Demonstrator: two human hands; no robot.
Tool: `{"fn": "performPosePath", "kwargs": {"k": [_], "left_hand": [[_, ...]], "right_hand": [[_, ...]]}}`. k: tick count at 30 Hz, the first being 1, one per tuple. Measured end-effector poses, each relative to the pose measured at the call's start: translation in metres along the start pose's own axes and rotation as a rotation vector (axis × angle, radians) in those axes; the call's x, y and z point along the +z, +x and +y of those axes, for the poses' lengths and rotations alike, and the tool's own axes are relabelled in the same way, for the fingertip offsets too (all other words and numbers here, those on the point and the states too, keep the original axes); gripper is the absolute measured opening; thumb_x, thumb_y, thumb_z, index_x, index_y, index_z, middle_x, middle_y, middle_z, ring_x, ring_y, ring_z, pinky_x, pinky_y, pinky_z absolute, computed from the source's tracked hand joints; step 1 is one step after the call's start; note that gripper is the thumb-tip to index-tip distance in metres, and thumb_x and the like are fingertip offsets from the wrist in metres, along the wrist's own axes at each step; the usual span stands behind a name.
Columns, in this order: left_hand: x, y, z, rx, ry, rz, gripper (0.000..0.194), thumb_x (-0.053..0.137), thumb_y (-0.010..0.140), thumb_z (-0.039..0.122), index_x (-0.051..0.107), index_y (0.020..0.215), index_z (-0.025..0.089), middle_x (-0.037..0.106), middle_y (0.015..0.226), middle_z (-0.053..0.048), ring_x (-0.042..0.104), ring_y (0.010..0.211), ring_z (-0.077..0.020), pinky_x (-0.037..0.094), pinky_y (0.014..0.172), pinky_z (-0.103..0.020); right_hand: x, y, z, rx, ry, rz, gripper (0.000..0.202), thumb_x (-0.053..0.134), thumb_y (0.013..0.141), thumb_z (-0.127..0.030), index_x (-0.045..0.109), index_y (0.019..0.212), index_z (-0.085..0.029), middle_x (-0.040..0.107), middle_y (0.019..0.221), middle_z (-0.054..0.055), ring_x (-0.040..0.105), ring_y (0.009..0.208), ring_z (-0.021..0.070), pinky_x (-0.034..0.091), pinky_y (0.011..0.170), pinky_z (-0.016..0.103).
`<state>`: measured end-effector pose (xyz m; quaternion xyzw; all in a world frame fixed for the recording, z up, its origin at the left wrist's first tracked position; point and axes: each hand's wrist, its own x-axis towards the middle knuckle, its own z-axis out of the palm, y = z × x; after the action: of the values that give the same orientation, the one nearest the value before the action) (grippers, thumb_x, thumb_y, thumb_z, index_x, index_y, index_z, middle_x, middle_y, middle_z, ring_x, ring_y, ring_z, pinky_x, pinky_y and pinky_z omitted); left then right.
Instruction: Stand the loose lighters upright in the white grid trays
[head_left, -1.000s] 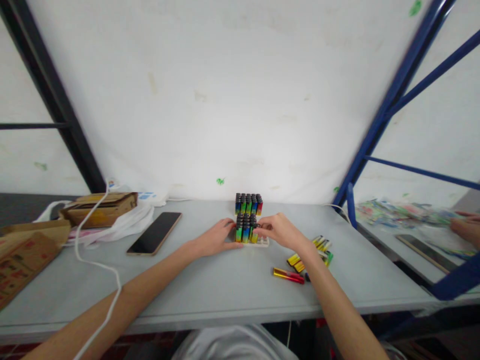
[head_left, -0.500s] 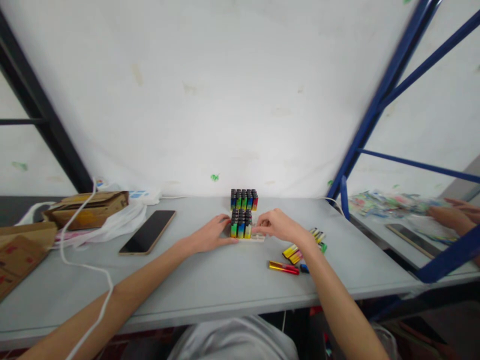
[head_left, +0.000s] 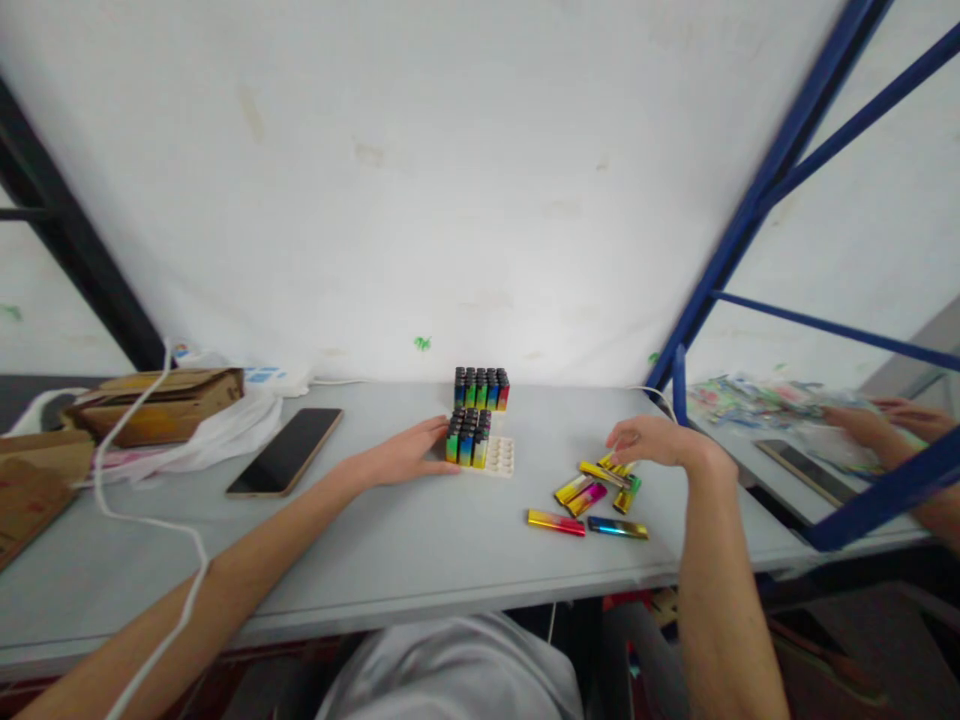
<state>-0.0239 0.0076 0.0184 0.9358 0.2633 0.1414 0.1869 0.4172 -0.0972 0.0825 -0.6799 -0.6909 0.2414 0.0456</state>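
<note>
Upright lighters (head_left: pixel 466 447) with black tops fill the left part of a white tray (head_left: pixel 500 458); empty round holes show on its right. My left hand (head_left: pixel 409 452) rests against the left side of these lighters, thumb and fingers apart. Behind them stands a second block of upright lighters (head_left: pixel 481 388). My right hand (head_left: pixel 645 440) is over a loose pile of lighters (head_left: pixel 606 472), fingers bent down at its top; whether it grips one is unclear. Nearer the front edge lie a red and yellow lighter (head_left: pixel 556 522) and a blue and gold one (head_left: pixel 617 527).
A phone (head_left: pixel 286 452) lies on the grey table (head_left: pixel 390 550) to the left, beside a plastic bag (head_left: pixel 202 445) and cardboard boxes (head_left: pixel 169 405). A white cable (head_left: pixel 191 540) crosses at left. Past the blue frame (head_left: pixel 720 250) are another person's hands (head_left: pixel 874 425).
My right hand has moved right, from the tray to the loose pile, uncovering the tray's empty holes. My left hand stays beside the lighters. The view has shifted slightly.
</note>
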Motion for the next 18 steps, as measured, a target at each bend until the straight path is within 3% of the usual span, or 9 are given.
{"fn": "performPosePath", "kwargs": {"k": [9,14,18], "left_hand": [[0.0,0.001,0.003,-0.022,-0.001,-0.015,0.07,0.061,0.093,0.066,0.055,0.142,0.018,0.055,0.151,-0.013,0.049,0.142,-0.0316,0.033,0.123,-0.042],[0.0,0.0,0.004,-0.061,-0.008,-0.006,0.076,0.062,0.091,0.069,0.051,0.146,0.017,0.051,0.156,-0.014,0.049,0.142,-0.0325,0.035,0.123,-0.044],[0.001,0.0,0.003,-0.058,-0.015,0.015,0.077,0.063,0.089,0.07,0.053,0.146,0.017,0.054,0.153,-0.014,0.053,0.139,-0.0343,0.037,0.122,-0.045]], "right_hand": [[-0.005,0.0,0.002,-0.009,-0.012,-0.05,0.043,0.075,0.074,-0.051,0.08,0.1,-0.017,0.08,0.1,0.011,0.073,0.098,0.0292,0.054,0.079,0.032],[-0.01,-0.01,0.007,0.083,0.009,0.014,0.047,0.075,0.074,-0.055,0.078,0.101,-0.016,0.08,0.1,0.012,0.073,0.09,0.0275,0.054,0.073,0.031],[-0.017,-0.034,-0.019,-0.041,0.032,0.143,0.044,0.069,0.081,-0.057,0.077,0.1,-0.018,0.079,0.098,0.011,0.073,0.091,0.0277,0.054,0.079,0.033]]}}
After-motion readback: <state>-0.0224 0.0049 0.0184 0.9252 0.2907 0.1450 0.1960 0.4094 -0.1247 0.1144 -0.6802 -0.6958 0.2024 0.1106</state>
